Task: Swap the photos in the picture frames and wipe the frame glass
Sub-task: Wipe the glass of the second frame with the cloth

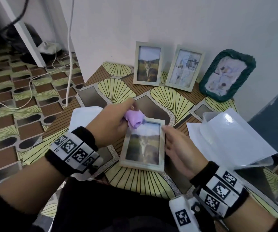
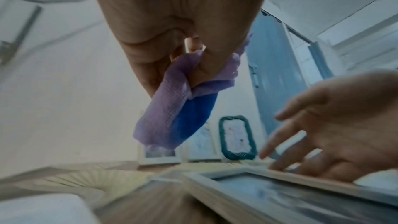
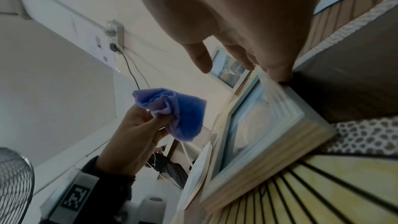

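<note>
A pale wooden picture frame (image 1: 143,144) with a cat photo lies flat on the patterned table in front of me. My left hand (image 1: 111,121) grips a bunched purple cloth (image 1: 134,122), held just above the frame's top left corner. In the left wrist view the cloth (image 2: 172,108) hangs from the curled fingers, clear of the frame (image 2: 280,192). My right hand (image 1: 176,144) rests with straight fingers along the frame's right edge; the right wrist view shows its fingertips (image 3: 277,74) touching the frame (image 3: 269,130). The cloth (image 3: 178,108) shows there too.
Three more frames lean on the wall at the back: a cat photo frame (image 1: 149,63), a pale sketch frame (image 1: 184,67) and a green woven frame (image 1: 227,75). White sheets and a clear plastic box (image 1: 232,136) lie right of my right hand. A white pad (image 1: 84,118) lies left.
</note>
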